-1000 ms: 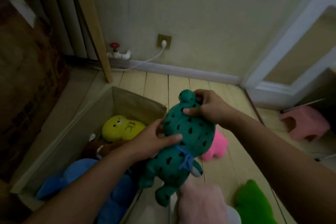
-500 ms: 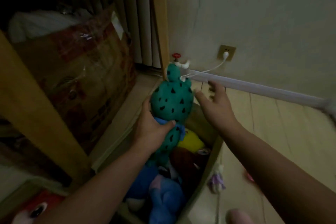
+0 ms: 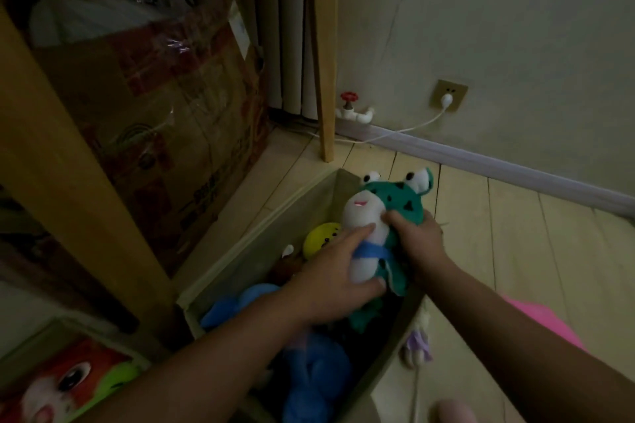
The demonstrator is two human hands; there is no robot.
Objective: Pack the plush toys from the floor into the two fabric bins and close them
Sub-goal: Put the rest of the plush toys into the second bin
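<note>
A green spotted frog plush with a white belly and a blue ribbon lies face up over the far right corner of an open beige fabric bin. My left hand grips its belly from the left. My right hand holds its right side against the bin's edge. Inside the bin lie a yellow plush, a brown one and blue plush toys. A second bin at the bottom left holds an orange plush and a lime green one.
A large cardboard box and a wooden post stand left of the bin. A thin wooden leg, a pipe valve and a plugged wall socket are behind. On the floor to the right lie a small purple toy and a pink plush.
The frog plush has been turned face up and lowered toward the bin's far corner. My right hand, open in the air before, now holds the plush again.
</note>
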